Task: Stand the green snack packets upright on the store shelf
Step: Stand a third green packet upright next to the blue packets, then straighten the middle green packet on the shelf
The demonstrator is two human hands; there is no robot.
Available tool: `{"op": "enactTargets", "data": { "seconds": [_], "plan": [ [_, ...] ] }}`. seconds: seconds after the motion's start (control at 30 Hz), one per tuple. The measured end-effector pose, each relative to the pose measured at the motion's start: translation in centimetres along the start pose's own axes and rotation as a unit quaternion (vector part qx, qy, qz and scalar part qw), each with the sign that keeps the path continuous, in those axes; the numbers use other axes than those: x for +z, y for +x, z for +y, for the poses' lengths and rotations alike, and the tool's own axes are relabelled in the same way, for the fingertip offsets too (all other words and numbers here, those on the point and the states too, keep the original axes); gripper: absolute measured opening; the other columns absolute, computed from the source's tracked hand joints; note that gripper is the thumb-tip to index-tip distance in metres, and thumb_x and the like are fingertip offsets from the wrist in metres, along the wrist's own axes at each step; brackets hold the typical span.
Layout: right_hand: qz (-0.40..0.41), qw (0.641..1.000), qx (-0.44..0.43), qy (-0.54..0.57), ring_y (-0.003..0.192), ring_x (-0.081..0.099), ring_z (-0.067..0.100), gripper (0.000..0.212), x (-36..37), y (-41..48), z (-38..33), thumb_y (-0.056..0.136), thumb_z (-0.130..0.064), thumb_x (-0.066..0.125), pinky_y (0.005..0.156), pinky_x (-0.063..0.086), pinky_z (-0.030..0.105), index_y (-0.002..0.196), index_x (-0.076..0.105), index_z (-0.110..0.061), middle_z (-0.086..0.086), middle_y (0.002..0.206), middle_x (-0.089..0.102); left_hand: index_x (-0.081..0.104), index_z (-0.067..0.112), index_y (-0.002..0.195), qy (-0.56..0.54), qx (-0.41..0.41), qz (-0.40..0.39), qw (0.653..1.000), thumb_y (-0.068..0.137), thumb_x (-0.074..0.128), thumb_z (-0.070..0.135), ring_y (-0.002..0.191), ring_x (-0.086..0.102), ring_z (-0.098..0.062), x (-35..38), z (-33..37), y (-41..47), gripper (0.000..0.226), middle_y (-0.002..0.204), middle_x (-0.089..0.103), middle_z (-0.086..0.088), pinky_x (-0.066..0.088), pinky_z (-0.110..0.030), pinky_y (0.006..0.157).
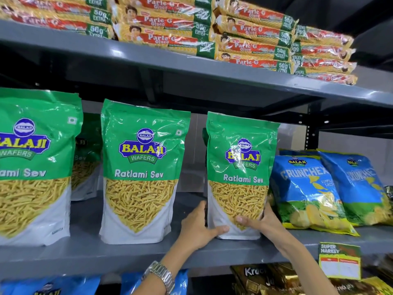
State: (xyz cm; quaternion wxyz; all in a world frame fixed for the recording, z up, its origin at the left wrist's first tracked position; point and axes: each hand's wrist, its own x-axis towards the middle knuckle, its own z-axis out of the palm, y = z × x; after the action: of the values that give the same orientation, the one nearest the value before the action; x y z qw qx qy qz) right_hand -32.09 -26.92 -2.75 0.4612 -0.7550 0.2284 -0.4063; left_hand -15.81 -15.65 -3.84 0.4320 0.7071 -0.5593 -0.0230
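Three green Balaji Ratlami Sev packets stand upright along the front of the grey middle shelf (148,252): a left packet (32,167), a middle packet (140,171) and a right packet (240,173). My left hand (200,228) grips the bottom left corner of the right packet, and my right hand (261,220) grips its bottom right side. Its base rests on the shelf. Another green packet (87,158) stands behind, between the left and middle ones, partly hidden.
Two blue Crunchex chip bags (308,188) lean right beside the held packet. Stacked Parle-G biscuit packs (170,28) fill the shelf above. A price tag (339,262) hangs on the shelf edge at right. More packets sit on the shelf below.
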Motion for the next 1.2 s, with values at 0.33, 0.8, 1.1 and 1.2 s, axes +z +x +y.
{"op": "enactTargets", "data": {
  "seconds": [0.33, 0.8, 1.1, 1.2],
  "plan": [
    [-0.021, 1.0, -0.012, 0.002, 0.089, 0.051, -0.01, 0.079, -1.3, -1.0, -1.4, 0.029, -0.044, 0.078, 0.062, 0.041, 0.001, 0.1, 0.044, -0.036, -0.022, 0.099, 0.057, 0.034, 0.018, 0.127, 0.014, 0.004, -0.01, 1.0, 0.067, 0.07, 0.053, 0.124, 0.047, -0.024, 1.7, 1.0, 1.1, 0.079, 0.136, 0.051, -0.001, 0.036, -0.036, 0.094],
    [0.246, 0.929, -0.265, 0.073, 0.098, 0.055, 0.006, 0.05, 11.5, -4.4, -5.0, 0.059, -0.046, 0.072, 0.091, 0.042, 0.023, 0.104, 0.048, -0.046, -0.017, 0.1, 0.056, 0.045, 0.05, 0.107, -0.203, 0.194, 0.483, 0.829, 0.074, 0.068, 0.042, 0.095, 0.052, 0.004, -8.6, -1.6, -7.0, 0.041, 0.105, 0.049, 0.028, 0.039, -0.009, 0.088],
    [-0.076, 0.991, -0.01, 0.109, 0.092, 0.05, -0.009, 0.079, 19.6, -1.4, -6.3, 0.057, -0.021, 0.085, 0.072, 0.047, 0.014, 0.117, 0.034, -0.026, -0.018, 0.109, 0.053, 0.039, 0.036, 0.116, -0.208, -0.065, 0.126, 0.968, 0.064, 0.075, 0.047, 0.102, 0.049, 0.005, -16.4, -9.2, -8.0, 0.065, 0.126, 0.048, 0.009, 0.042, -0.007, 0.08],
    [-0.092, 0.988, 0.012, 0.121, 0.093, 0.056, -0.001, 0.073, 19.3, -0.9, -6.1, 0.055, -0.017, 0.086, 0.06, 0.05, 0.008, 0.113, 0.041, -0.021, -0.009, 0.108, 0.059, 0.033, 0.039, 0.101, -0.179, -0.071, 0.088, 0.977, 0.079, 0.068, 0.021, 0.09, 0.044, 0.013, -16.0, -9.1, -7.6, 0.046, 0.1, 0.044, 0.029, 0.037, 0.002, 0.066]
  ]
}}
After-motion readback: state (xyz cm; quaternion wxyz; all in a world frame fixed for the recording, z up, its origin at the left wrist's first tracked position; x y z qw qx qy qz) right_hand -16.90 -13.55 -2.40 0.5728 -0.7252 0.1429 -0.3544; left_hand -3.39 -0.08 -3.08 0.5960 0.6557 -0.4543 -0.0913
